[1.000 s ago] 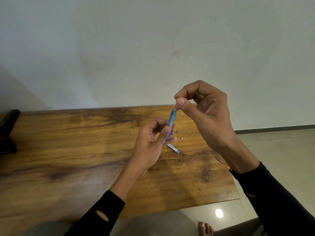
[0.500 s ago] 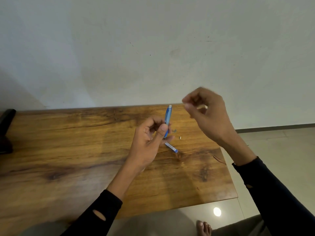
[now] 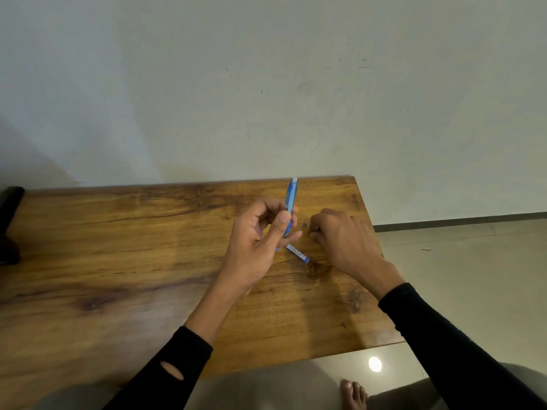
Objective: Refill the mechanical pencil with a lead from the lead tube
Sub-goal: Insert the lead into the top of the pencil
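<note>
Pencil [image 3: 291, 202] held near-upright in left hand [image 3: 257, 244], pinched between thumb and curled fingers, white cap end up, tip end hidden behind thumb and palm. Clip side faced left. Upper half of barrel stood clear above the fingers.

Right hand [image 3: 346, 241] down on table [image 3: 118, 247], just right of left hand, knuckles up, fingers curled under toward the wood. Grip state of right hand: couldn't tell, fingertips hidden under the hand. Unclear whether anything was pinched there.

Lead tube [image 3: 298, 254] lay flat on table between the two hands, just below left thumb, angled down-right, blue cap at the end nearer the right wrist. Not touched by either hand. Looked just clear of left fingertips.

Small dark bit [image 3: 304, 224] on table just left of right-hand fingertips, right of the pencil barrel. Too small to identify.

Both arms in black sleeves; hole in left sleeve [image 3: 171, 371] near the forearm. Bare foot [image 3: 353, 395] visible on floor below right forearm, beside a bright light reflection [image 3: 375, 364] on the tile. Dark object [image 3: 10, 223] at far left table edge, well apart from left hand, cut off by frame.
</note>
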